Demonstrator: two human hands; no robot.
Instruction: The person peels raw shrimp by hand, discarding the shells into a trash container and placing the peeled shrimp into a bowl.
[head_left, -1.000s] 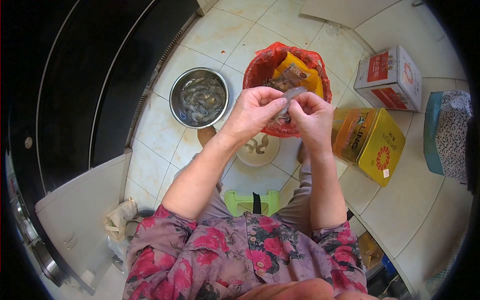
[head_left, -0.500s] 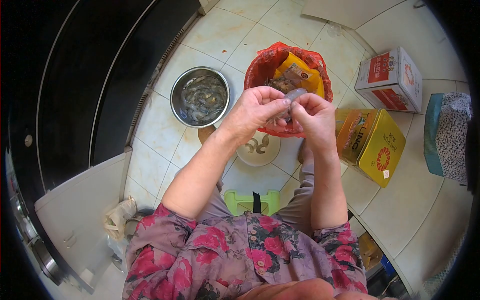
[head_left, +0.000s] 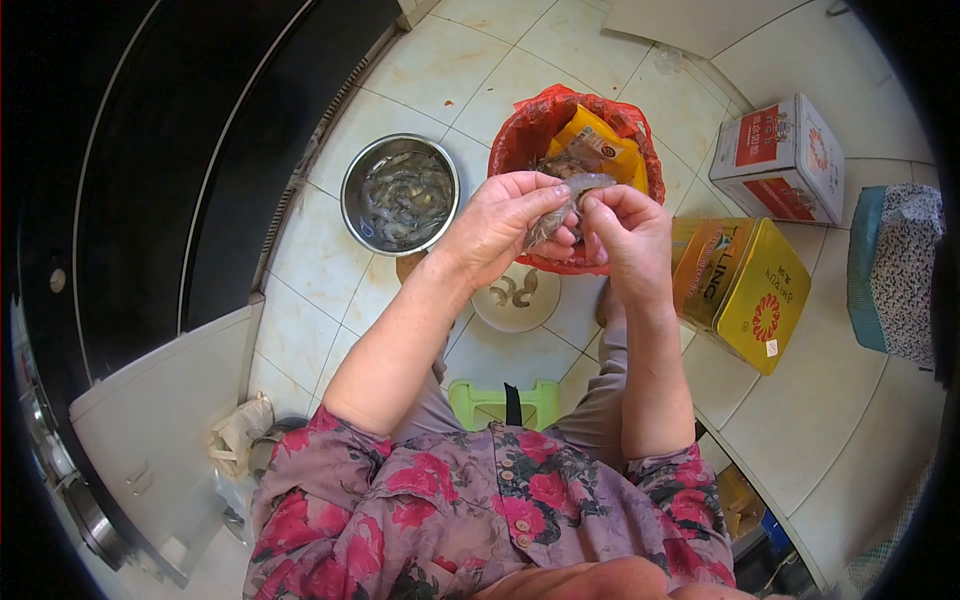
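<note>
A grey raw shrimp [head_left: 548, 226] is held over the near side of the red-lined bin [head_left: 508, 150]. My left hand [head_left: 510, 218] grips its body between thumb and fingers, with the head end hanging down below. My right hand [head_left: 632, 232] pinches at the shrimp's other end; its fingertips partly hide that spot. Below my hands, a white bowl [head_left: 515, 322] on the floor holds several shrimp. To the left stands a steel bowl [head_left: 346, 205] with many whole shrimp in it.
Yellow packaging [head_left: 600, 145] lies inside the bin. On the right are a white and red carton [head_left: 775, 160], a yellow tin [head_left: 745, 285] and a teal patterned bag [head_left: 895, 275]. A green stool [head_left: 545, 400] is between my legs; dark cabinet doors [head_left: 190, 150] line the left.
The shrimp has turned in my left hand, so more of its body and head end now shows. My right fingers have shifted slightly along its other end.
</note>
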